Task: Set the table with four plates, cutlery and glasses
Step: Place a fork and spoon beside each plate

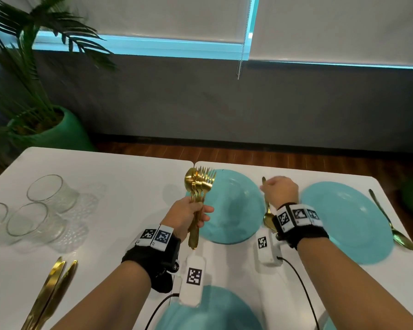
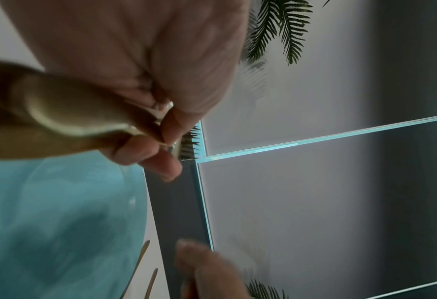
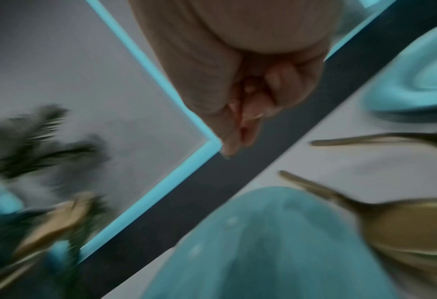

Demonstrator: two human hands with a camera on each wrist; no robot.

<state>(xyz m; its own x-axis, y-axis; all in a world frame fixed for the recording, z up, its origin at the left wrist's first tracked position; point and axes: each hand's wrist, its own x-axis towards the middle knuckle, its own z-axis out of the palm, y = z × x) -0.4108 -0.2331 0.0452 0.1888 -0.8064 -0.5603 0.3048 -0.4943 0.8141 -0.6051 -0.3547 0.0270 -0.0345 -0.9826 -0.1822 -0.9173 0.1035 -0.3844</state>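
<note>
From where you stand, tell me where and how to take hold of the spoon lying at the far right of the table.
Grip the spoon by its thin handle, the far end, coming from above and the right. It lies flat on the table, bowl nearest you, close beside the plate on its left, so the open right side gives fingers room.

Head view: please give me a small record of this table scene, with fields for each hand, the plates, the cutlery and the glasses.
left hand: grips the bundle of gold forks and spoons, held above the table
right hand: fingers curled, over the spoon between two plates; holds nothing that shows
teal plates: far middle, far right, near; a fourth barely shows at the bottom edge
placed cutlery: second spoon right of the far right plate
gold knives: lying together, near left
glasses: grouped at the left
</note>
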